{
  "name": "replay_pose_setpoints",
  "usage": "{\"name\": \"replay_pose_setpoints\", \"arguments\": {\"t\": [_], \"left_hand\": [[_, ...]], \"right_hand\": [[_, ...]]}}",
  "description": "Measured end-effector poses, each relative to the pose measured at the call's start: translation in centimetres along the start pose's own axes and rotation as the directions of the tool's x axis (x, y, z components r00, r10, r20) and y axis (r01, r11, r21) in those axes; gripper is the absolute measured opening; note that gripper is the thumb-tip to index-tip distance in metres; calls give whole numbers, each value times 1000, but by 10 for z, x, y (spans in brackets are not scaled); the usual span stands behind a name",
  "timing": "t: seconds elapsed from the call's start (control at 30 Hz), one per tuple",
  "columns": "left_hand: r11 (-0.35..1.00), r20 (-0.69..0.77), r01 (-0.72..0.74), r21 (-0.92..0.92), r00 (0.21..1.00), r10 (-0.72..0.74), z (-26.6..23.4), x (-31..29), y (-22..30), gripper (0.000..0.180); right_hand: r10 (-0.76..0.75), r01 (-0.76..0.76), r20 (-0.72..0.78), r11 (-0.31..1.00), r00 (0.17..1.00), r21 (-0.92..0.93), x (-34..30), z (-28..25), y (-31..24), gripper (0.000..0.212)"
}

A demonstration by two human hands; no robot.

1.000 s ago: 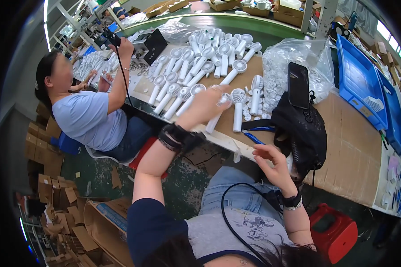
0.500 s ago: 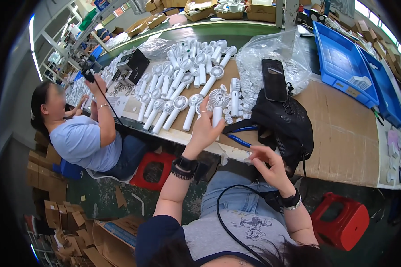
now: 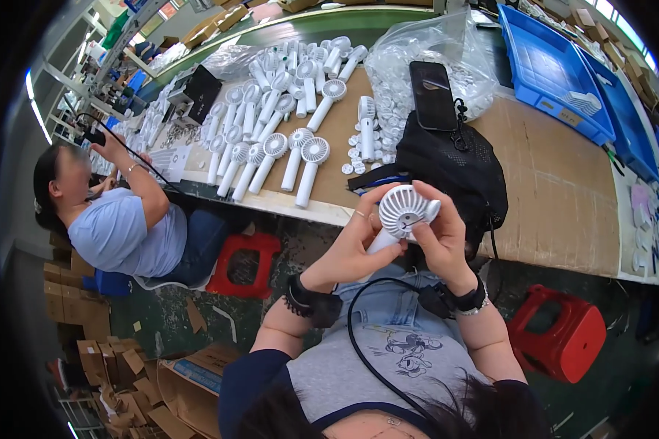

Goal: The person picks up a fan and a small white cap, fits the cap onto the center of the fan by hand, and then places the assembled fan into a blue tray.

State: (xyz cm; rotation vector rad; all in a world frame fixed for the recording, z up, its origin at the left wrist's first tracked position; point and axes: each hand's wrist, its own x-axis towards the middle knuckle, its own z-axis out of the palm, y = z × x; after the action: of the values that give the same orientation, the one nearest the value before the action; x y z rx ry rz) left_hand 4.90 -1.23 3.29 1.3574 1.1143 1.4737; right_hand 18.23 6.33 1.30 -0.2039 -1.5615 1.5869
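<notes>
A white handheld fan [image 3: 398, 209] is held in front of me, past the table's front edge, its grille head facing up. My left hand [image 3: 353, 250] is closed round its handle and the lower edge of the head. Closed at the head's right side, my right hand [image 3: 449, 245] has its thumb on the grille centre, where bare metal and dark bits show. A small round white piece [image 3: 433, 211] sits at the head's right edge, by the right fingers; whether it is attached, I cannot tell. Several more white fans [image 3: 313, 151] lie on the table to the left.
Beyond my hands sits a black mesh bag [image 3: 454, 172] with a dark phone [image 3: 433, 95] on top. Behind it is a clear plastic bag [image 3: 465, 44] with small white discs. Blue trays [image 3: 556, 73] stand far right. A co-worker [image 3: 124, 219] sits left; red stools [image 3: 560, 333] flank me.
My left hand has brought the fan from over the table towards me and to the right. My right hand, open and apart before, has closed on the fan's head.
</notes>
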Motion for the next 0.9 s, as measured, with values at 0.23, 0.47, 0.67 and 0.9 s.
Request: {"name": "replay_pose_setpoints", "arguments": {"t": [0.23,0.47,0.67,0.9], "left_hand": [[897,213,311,-314,944,-252,-9,-3,6,54],[967,76,239,-88,970,-233,-10,-3,7,50],[984,-39,149,-97,987,-154,-10,-3,1,50],[995,-109,-76,64,991,83,-11,-3,-9,54]], "right_hand": [[-163,159,-47,983,985,-90,3,6,-2,42],[-281,252,-74,929,957,-270,0,-7,-1,44],[-232,213,-28,928,972,-306,-10,-7,0,35],[-338,288,-187,924,922,-252,-5,17,-17,33]]}}
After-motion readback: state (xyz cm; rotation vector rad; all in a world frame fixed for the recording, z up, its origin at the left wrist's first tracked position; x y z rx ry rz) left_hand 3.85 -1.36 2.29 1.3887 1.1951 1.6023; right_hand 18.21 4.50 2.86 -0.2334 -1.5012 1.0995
